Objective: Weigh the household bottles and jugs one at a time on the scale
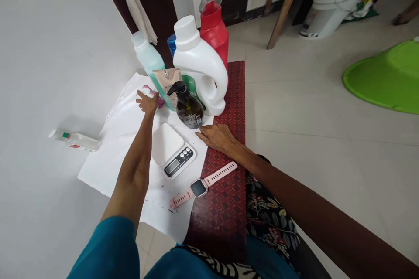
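My left hand (148,102) reaches over the white cloth with its fingers spread, beside a pink and white packet (159,101) that it partly covers. I cannot tell whether they touch. My right hand (218,137) lies at the cloth's right edge, fingers stretched out and nothing visible in them. Its fingertips are close to the base of a dark pump bottle (190,111). Between my arms sits a white kitchen scale (170,144) with a small display and buttons. A pink-strapped smartwatch (198,188) lies nearer to me, across the cloth's edge.
Behind the pump bottle stand a beige tube (166,79), a white detergent jug (196,59), a red bottle (214,30) and a pale teal bottle (147,54). A clear bottle (80,141) is at the left by the wall. The red patterned table (225,209) ends at the right.
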`<state>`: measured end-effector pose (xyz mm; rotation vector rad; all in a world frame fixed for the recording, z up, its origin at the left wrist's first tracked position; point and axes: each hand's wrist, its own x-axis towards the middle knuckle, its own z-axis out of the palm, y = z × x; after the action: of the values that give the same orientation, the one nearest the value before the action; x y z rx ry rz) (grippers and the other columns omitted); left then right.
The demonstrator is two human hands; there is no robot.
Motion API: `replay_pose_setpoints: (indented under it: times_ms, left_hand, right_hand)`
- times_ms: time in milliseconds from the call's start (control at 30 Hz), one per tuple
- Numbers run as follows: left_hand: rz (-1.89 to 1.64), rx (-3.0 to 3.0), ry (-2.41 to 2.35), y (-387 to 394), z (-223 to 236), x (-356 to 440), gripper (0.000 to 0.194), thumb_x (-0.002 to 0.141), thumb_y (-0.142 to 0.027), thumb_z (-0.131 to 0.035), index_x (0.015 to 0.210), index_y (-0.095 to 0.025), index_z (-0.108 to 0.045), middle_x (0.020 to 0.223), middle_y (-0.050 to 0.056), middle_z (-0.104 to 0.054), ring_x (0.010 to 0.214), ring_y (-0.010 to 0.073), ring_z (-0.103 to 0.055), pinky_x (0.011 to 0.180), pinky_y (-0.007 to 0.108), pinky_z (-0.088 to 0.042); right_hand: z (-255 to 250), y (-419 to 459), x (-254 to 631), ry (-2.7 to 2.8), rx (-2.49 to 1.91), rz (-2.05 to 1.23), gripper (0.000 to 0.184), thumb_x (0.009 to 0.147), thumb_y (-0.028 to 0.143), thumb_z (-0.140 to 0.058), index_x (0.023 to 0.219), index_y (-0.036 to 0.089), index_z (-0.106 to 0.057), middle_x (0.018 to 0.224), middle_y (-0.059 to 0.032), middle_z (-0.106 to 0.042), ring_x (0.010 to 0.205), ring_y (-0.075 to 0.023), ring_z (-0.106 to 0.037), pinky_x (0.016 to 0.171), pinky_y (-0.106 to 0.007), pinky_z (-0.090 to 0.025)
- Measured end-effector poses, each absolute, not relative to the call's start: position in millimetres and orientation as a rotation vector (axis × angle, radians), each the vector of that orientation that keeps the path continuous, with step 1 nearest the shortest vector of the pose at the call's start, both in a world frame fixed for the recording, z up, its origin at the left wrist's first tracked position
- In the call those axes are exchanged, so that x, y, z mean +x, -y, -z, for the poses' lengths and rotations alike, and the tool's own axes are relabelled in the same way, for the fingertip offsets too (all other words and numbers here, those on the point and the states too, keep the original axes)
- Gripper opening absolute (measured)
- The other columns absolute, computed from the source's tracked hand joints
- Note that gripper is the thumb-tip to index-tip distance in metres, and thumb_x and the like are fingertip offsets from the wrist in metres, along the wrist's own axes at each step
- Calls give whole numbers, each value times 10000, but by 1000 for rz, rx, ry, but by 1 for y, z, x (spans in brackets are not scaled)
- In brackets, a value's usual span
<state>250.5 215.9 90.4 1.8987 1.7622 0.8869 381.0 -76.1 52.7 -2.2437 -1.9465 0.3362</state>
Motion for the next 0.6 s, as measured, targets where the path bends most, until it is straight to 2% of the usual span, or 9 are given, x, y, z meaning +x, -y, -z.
replay_pose_setpoints:
  times_ms: [67,167,233,400,500,600]
  left_hand:
    - [-845,1843,-1825,-217,-94,249,1104,822,-406,-850,1699,-173,-221,1649,339,-335,1489,488,-497,1181,632,-443]
    - [-763,1870,-1796,-225,-108,231,1141,748,-236,-867,1693,-136,-236,1657,311,-383,1515,432,-489,1217,534,-447]
    - [-689,1906,-1802,-233,-118,213,1154,691,-177,-876,1673,-108,-274,1651,312,-413,1528,435,-473,1228,533,-441]
    - [-594,2035,-1871,-231,-123,188,1174,605,-288,-974,1601,-119,-375,1646,328,-414,1514,490,-472,1220,609,-429]
    - [-648,2070,-1885,-216,-116,185,1049,617,-338,-978,1502,-97,-470,1537,309,-538,1460,465,-536,1215,580,-447]
    - [-785,1959,-1881,-200,-114,173,923,658,-347,-951,1439,-101,-525,1420,250,-633,1349,404,-628,1155,521,-517]
  right_hand:
    - [-53,76,382,1935,-2242,-345,510,1147,436,-345,1262,158,-757,1225,-175,-811,1113,-336,-780,831,-358,-511]
    - [-54,76,383,1932,-2226,-368,509,1147,435,-349,1265,154,-757,1238,-183,-807,1117,-334,-779,847,-355,-518]
    - [-54,76,384,1928,-2218,-380,508,1145,434,-351,1267,155,-757,1244,-188,-804,1119,-335,-779,856,-357,-522]
    - [-56,76,384,1920,-2236,-387,525,1142,440,-346,1290,147,-756,1224,-215,-802,1116,-343,-777,867,-372,-529]
    - [-57,77,384,1927,-2228,-367,519,1137,435,-360,1313,143,-751,1236,-214,-799,1118,-350,-774,877,-386,-530]
    - [-60,78,385,1940,-2206,-345,514,1136,423,-367,1291,133,-762,1237,-215,-799,1131,-345,-773,877,-372,-529]
